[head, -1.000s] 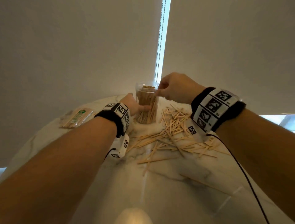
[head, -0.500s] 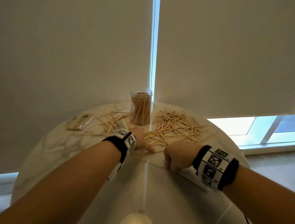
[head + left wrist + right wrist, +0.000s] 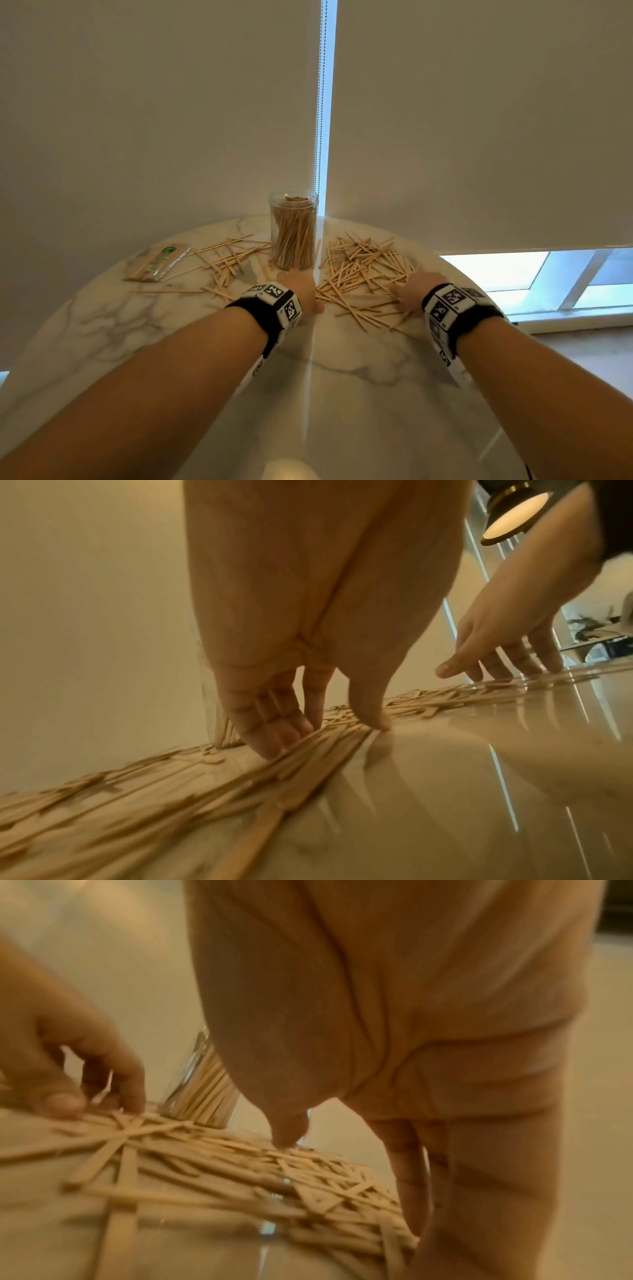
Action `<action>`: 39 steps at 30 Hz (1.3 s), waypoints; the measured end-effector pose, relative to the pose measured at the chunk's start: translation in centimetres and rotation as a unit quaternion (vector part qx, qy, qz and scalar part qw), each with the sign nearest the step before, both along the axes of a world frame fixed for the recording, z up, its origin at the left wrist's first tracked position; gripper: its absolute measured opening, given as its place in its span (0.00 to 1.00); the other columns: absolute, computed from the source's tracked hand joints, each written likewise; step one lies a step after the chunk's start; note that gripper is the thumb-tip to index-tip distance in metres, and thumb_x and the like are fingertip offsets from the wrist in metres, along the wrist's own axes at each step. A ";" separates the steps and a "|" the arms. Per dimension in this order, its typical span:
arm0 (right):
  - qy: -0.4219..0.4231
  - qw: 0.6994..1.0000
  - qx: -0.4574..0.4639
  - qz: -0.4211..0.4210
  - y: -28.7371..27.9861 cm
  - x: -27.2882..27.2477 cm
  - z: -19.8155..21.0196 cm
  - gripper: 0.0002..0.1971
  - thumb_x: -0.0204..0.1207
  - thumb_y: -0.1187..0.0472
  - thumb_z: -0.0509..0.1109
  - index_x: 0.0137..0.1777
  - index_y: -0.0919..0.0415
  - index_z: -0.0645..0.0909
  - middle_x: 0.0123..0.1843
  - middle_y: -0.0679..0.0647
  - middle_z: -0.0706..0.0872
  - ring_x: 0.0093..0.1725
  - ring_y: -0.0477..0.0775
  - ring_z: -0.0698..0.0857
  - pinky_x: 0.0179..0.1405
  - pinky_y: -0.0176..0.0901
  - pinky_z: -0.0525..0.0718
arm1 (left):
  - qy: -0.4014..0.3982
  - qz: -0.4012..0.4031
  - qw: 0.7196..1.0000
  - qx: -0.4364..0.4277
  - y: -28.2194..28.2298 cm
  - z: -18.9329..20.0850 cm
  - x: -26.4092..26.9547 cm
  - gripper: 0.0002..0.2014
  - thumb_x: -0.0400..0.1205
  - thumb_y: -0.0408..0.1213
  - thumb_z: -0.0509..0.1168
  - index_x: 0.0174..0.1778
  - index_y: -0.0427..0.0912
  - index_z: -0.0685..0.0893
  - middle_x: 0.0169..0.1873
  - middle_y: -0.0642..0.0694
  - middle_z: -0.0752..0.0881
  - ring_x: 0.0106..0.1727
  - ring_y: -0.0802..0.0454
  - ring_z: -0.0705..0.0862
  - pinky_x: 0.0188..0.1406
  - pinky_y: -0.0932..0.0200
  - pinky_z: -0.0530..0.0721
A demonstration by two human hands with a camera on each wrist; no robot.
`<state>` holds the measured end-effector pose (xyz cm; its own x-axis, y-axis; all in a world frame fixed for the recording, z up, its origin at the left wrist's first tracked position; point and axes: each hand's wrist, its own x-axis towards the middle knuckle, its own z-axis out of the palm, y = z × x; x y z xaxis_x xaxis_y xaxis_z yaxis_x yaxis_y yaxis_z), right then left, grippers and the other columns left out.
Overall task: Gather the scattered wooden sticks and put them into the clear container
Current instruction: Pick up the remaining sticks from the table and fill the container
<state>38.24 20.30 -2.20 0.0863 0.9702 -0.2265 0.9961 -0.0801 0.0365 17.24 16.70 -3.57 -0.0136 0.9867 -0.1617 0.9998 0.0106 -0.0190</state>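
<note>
Now both hands flank the right-hand pile of sticks (image 3: 359, 274): left hand (image 3: 301, 291) and right hand (image 3: 411, 291) flat, fingers straight, gripping nothing. Best to sweep them together and square a bundle before lifting. The jar (image 3: 294, 233), already well filled, stands just behind. Careful on the right, the table (image 3: 137, 325) edge is close; more sticks lie left of the jar

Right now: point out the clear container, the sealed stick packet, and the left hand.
clear container (image 3: 294, 236), head view, glass wall at mid-height.
sealed stick packet (image 3: 158, 262), head view, middle of the wrapper.
left hand (image 3: 308, 631), left wrist view, middle of the palm.
</note>
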 end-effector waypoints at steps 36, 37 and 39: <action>0.208 0.974 0.023 0.083 -5.6 -5.1 1.2 0.11 0.78 0.60 0.72 0.42 0.69 0.85 0.41 0.60 0.89 0.40 0.57 0.87 0.41 0.50 0.88 | -0.502 0.143 0.845 0.113 -3.5 0.4 -5.4 0.18 0.90 0.52 0.52 0.48 0.43 0.79 0.39 0.41 0.82 0.37 0.43 0.80 0.46 0.44 0.82; 0.259 0.962 0.032 0.078 -5.6 -5.2 1.5 0.10 0.77 0.61 0.73 0.45 0.70 0.88 0.43 0.61 0.91 0.42 0.58 0.90 0.48 0.53 0.91 | -0.538 0.139 0.823 0.121 -3.5 0.3 -5.1 0.18 0.90 0.52 0.52 0.51 0.42 0.79 0.36 0.44 0.79 0.34 0.46 0.77 0.41 0.47 0.80; 0.352 0.931 0.049 0.079 -6.1 -5.7 2.0 0.07 0.77 0.62 0.74 0.45 0.66 0.89 0.40 0.59 0.93 0.41 0.55 0.92 0.49 0.54 0.92 | -0.594 0.123 0.785 0.126 -4.0 0.4 -4.4 0.20 0.90 0.55 0.54 0.62 0.43 0.79 0.32 0.48 0.75 0.30 0.51 0.74 0.34 0.54 0.77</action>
